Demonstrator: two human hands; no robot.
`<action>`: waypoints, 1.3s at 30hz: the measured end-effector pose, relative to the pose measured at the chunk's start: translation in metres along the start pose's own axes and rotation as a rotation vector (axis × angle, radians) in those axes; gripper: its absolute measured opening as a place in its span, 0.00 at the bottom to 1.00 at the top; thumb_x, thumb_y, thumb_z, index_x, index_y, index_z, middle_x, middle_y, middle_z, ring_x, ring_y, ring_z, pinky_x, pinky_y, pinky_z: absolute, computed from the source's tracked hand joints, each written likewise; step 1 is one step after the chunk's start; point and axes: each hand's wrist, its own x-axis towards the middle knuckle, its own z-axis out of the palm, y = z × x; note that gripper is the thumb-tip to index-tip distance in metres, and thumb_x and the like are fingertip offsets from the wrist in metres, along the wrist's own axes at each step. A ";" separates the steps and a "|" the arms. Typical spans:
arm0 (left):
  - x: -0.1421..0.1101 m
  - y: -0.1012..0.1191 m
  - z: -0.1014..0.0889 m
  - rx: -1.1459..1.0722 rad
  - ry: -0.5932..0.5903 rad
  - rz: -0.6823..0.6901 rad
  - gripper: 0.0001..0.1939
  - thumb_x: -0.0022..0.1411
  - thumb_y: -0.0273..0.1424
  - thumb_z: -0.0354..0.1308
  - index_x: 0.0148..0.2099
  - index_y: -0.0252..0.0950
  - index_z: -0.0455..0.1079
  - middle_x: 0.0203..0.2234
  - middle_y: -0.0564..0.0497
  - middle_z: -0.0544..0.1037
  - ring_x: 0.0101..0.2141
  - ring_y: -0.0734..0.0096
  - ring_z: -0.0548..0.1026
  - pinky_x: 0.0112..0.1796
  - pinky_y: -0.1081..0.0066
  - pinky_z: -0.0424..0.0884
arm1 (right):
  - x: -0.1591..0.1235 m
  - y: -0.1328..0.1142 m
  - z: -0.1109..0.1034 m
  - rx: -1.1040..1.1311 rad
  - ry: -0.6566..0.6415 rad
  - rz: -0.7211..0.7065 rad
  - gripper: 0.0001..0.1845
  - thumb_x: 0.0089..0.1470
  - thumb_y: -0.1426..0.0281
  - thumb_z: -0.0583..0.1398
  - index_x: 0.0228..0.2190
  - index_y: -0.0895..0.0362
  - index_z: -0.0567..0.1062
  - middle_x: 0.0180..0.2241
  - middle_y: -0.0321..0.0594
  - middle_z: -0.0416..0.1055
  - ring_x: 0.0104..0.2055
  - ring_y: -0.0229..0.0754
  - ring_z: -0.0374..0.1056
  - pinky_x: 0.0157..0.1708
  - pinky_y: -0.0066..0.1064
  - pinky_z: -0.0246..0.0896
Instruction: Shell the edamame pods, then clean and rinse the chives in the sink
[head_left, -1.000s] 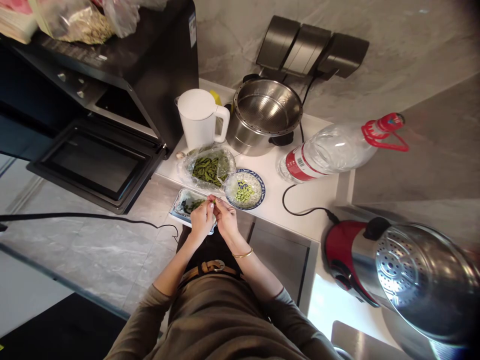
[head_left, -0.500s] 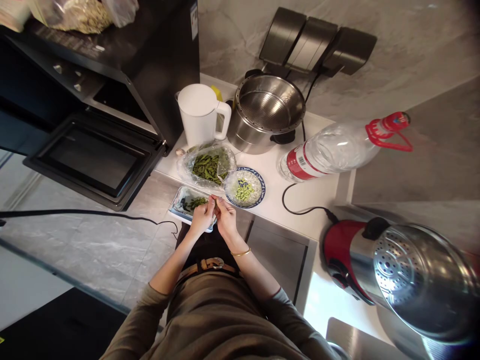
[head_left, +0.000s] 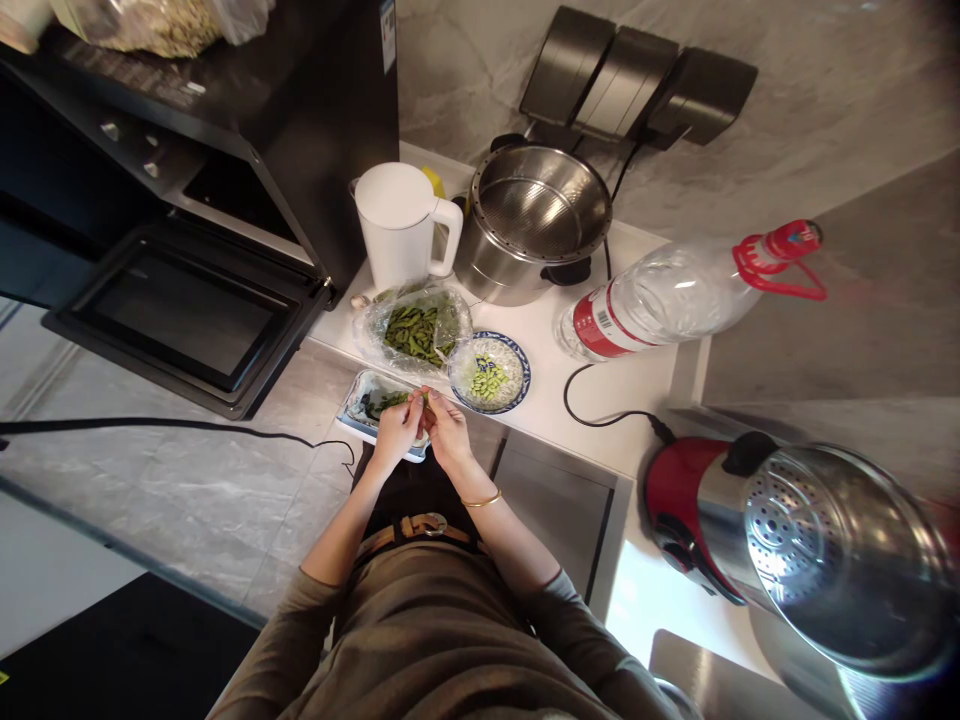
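Observation:
My left hand (head_left: 399, 430) and my right hand (head_left: 448, 432) meet fingertip to fingertip, both closed in a pinch on a small green edamame pod (head_left: 425, 398). The fingers cover most of the pod. Just under them is a white and blue tray (head_left: 358, 424) with dark green pods or shells (head_left: 386, 402) in it. Behind it, a clear plastic bag (head_left: 367, 330) lies open around a heap of edamame pods (head_left: 414, 333). Beside the bag, pale green shelled beans (head_left: 489, 379) lie on a blue-rimmed plate (head_left: 523, 360).
A white jug (head_left: 394, 225) and a steel pot (head_left: 517, 270) stand behind the bag. To the right are a large water bottle (head_left: 675, 295) and a red and steel cooker (head_left: 686, 490) with a cable. On the left an oven door (head_left: 187, 315) hangs open.
My left hand has shifted slightly left and turned a little. More of the green pod shows between the fingertips. The view has moved slightly.

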 end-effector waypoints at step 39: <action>0.000 -0.007 -0.010 0.145 0.020 0.235 0.13 0.68 0.34 0.45 0.34 0.37 0.66 0.26 0.50 0.74 0.28 0.70 0.72 0.32 0.72 0.66 | 0.006 -0.012 -0.004 -0.202 -0.088 -0.049 0.22 0.36 0.55 0.71 0.15 0.58 0.71 0.14 0.30 0.62 0.17 0.27 0.50 0.16 0.25 0.41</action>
